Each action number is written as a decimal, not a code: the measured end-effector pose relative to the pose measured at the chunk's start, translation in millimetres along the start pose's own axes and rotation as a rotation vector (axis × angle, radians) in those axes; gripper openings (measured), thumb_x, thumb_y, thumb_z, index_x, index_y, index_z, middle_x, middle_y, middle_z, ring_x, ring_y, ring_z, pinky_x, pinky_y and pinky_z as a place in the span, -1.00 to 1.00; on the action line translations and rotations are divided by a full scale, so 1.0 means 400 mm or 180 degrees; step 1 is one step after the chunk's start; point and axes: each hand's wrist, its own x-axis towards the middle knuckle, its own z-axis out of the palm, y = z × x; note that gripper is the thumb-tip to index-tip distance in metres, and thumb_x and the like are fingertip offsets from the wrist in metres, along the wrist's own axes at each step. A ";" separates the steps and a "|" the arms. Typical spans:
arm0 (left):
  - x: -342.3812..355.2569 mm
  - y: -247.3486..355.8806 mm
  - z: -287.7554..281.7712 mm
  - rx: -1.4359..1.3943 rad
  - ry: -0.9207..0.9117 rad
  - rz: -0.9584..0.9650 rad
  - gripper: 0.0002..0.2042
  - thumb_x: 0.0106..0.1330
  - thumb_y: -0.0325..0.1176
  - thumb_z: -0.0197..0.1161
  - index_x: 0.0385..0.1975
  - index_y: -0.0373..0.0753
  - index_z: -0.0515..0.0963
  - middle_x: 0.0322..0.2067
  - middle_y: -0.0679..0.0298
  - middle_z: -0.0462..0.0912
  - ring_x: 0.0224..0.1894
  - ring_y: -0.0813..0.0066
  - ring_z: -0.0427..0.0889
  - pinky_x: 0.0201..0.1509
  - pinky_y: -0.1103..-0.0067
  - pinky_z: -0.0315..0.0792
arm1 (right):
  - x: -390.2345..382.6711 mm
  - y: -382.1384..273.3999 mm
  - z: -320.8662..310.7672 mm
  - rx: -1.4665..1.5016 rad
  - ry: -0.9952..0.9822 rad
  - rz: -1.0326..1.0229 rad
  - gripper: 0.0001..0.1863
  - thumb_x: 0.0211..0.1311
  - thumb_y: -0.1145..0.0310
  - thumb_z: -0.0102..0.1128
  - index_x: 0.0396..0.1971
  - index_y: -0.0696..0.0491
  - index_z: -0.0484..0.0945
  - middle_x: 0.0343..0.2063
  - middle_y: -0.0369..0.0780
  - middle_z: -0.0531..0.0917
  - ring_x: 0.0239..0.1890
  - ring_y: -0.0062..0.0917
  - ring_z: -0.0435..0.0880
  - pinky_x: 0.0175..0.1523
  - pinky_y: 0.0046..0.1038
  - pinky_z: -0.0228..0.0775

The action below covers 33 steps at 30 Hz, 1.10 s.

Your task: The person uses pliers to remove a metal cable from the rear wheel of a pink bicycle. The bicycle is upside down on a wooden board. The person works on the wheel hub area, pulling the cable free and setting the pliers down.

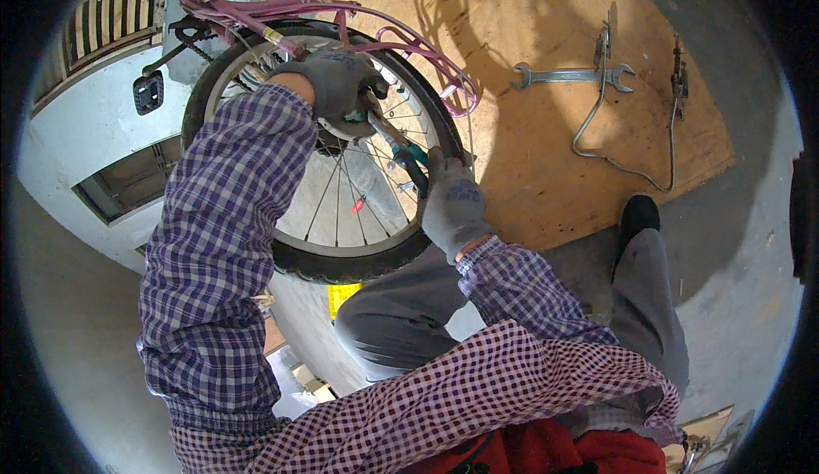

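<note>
A bicycle wheel [314, 244] with a black tyre and thin spokes lies before me, joined to a pink bicycle frame [247, 13]. In my right hand [456, 205], gloved in grey, are pliers [411, 169] with teal and black handles. They reach up and left across the spokes, and their jaw end meets the fingers of my left hand [339, 90]. That hand, also gloved, is curled over the hub area of the wheel. What its fingers grip is hidden by the glove.
A wooden board [529, 167] lies to the right, bearing a large open-end wrench [572, 75] and a bent cable [589, 124] with metal brake parts. A pale cabinet-like panel [94, 154] stands at the left. A yellow object [341, 301] shows below the tyre.
</note>
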 end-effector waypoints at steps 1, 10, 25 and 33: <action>0.002 -0.002 0.005 -0.0003 0.0000 0.0046 -0.64 0.09 -0.45 0.34 -0.07 -0.01 0.73 0.00 0.14 0.72 0.15 0.08 0.65 0.28 0.21 0.50 | 0.001 0.004 0.002 0.0009 0.0021 -0.0018 -0.42 0.42 0.35 0.03 0.39 0.19 0.31 0.04 0.06 0.56 0.04 -0.11 0.62 0.01 -0.11 0.57; 0.018 -0.012 0.015 0.0032 -0.0233 0.0164 -0.63 0.08 -0.43 0.37 -0.07 0.05 0.73 0.03 0.17 0.68 0.18 0.08 0.62 0.29 0.21 0.48 | 0.020 0.027 -0.006 -0.0075 0.0112 -0.0008 -0.46 0.47 0.32 0.01 0.39 0.13 0.35 0.01 0.03 0.59 0.08 -0.08 0.63 0.05 -0.16 0.59; 0.002 0.004 0.003 0.0360 -0.0170 0.0207 -0.63 0.16 -0.42 0.31 -0.04 0.13 0.74 0.04 0.20 0.70 0.19 0.10 0.63 0.28 0.17 0.47 | 0.026 0.026 -0.025 -0.0011 -0.0087 0.0020 -0.44 0.48 0.34 0.03 0.43 0.09 0.29 0.07 0.02 0.58 0.12 -0.11 0.62 0.07 -0.18 0.59; 0.022 -0.009 0.025 0.0604 -0.0121 -0.0112 -0.58 0.12 -0.46 0.30 -0.02 0.13 0.75 0.06 0.20 0.73 0.19 0.12 0.64 0.30 0.18 0.47 | 0.023 0.023 -0.014 -0.0094 0.0001 -0.0005 -0.41 0.38 0.34 0.13 0.39 0.13 0.34 0.04 0.02 0.58 0.08 -0.12 0.64 0.05 -0.18 0.59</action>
